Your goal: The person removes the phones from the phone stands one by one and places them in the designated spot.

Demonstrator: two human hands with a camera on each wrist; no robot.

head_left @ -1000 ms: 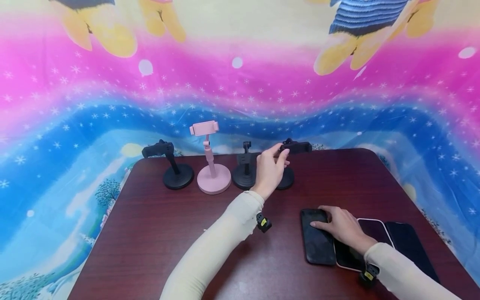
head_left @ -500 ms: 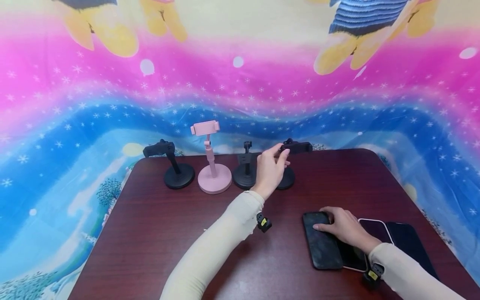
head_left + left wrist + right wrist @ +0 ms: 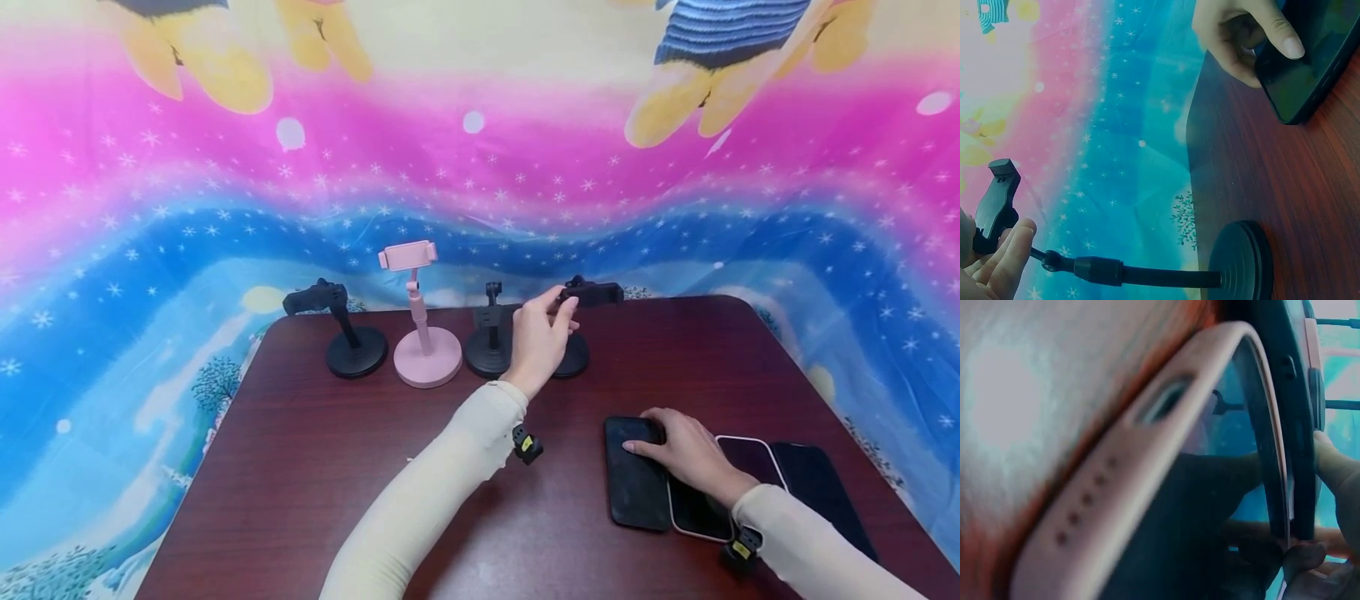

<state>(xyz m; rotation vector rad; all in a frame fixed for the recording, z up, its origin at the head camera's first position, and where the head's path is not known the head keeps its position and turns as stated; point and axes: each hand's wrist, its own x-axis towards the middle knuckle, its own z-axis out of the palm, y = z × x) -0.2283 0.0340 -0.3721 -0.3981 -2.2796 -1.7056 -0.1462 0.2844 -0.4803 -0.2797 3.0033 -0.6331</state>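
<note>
At the table's back, my left hand [image 3: 538, 342] pinches the clamp [image 3: 596, 293] of the rightmost black phone stand. The left wrist view shows its fingers behind that stand's clamp [image 3: 999, 203], with the round base [image 3: 1241, 262] on the table. My right hand [image 3: 686, 450] grips a black phone [image 3: 636, 500] by its far end, thumb on the screen. Beside it lies a phone with a pale pink rim [image 3: 697, 512], partly under the hand. In the right wrist view, this pink-rimmed phone [image 3: 1094, 487] fills the foreground and the right fingers are partly hidden.
A white-rimmed phone [image 3: 750, 458] and a dark phone [image 3: 821, 492] lie farther right. Left of my left hand stand another black phone stand [image 3: 487, 358], a pink stand [image 3: 427, 367] and a black one [image 3: 356, 354]. A printed cloth [image 3: 480, 192] hangs behind the table [image 3: 315, 467].
The right hand first shifts the black phone rightward over the pink-rimmed one, then back left, where it now lies beside it. My left hand keeps its place at the clamp.
</note>
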